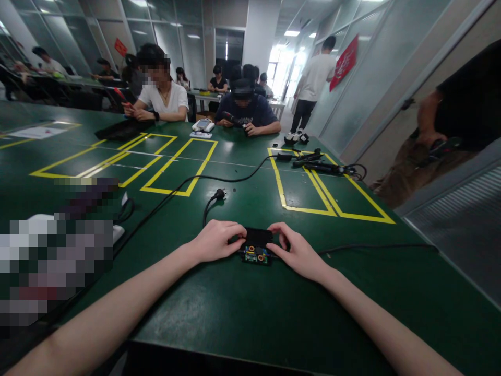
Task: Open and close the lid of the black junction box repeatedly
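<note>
A small circuit board with copper-coloured coils lies on the green table in front of me, its dark casing around it. Just behind the board, a black plastic cover is held between both hands. My left hand pinches the cover's left end with thumb and fingers. At the right end, my right hand grips it the same way. Black cable runs out from both sides of the board, partly hidden by my hands. A black plug lies on the table beyond my left hand.
Yellow tape rectangles mark the green table. A long black cord crosses it. Black cables and tools lie at the far right. Two people sit across the table; another person stands at the right. Blurred items sit at left.
</note>
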`<state>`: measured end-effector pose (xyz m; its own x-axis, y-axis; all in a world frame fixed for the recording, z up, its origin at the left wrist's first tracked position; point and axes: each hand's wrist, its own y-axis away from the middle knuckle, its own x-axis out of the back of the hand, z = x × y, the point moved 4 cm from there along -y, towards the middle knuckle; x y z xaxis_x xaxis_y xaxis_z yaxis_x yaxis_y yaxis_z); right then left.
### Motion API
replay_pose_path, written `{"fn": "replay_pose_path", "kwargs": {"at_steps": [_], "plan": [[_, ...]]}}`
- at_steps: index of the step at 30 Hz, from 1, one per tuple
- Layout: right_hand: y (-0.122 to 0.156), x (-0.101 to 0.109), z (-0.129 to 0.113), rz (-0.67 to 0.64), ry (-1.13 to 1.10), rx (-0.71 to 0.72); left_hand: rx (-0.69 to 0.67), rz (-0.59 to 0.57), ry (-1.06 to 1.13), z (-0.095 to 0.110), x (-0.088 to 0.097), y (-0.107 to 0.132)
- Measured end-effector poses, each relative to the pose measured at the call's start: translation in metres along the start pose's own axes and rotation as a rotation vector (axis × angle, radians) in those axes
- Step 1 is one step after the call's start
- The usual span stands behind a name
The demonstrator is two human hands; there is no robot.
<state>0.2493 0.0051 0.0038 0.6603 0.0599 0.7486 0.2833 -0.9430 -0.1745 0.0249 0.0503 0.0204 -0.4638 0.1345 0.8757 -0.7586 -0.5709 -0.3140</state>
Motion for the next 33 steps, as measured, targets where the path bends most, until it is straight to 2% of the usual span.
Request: {"fn": "replay_pose_path", "kwargs": {"at_steps": [4,10,20,26,33], "plan": [[0.0,0.001,-0.003,-0.005,-0.154,0.013,0.05,0.012,0.002,-0.001,0.001,0.001],[0.0,0.006,-0.009,0.021,-0.14,0.084,0.097,0.023,0.066,-0.003,0.001,0.001],[0.002,0.007,-0.016,-0.025,-0.252,0.134,-0.141,0.119,0.126,0.009,0.005,0.003],[0.002,0.007,-0.019,-0.081,-0.323,0.154,-0.167,0.07,0.212,0.018,0.006,0.004],[0.004,0.009,-0.019,-0.156,-0.258,0.194,-0.185,-0.007,0.225,0.024,0.006,0.004]]}}
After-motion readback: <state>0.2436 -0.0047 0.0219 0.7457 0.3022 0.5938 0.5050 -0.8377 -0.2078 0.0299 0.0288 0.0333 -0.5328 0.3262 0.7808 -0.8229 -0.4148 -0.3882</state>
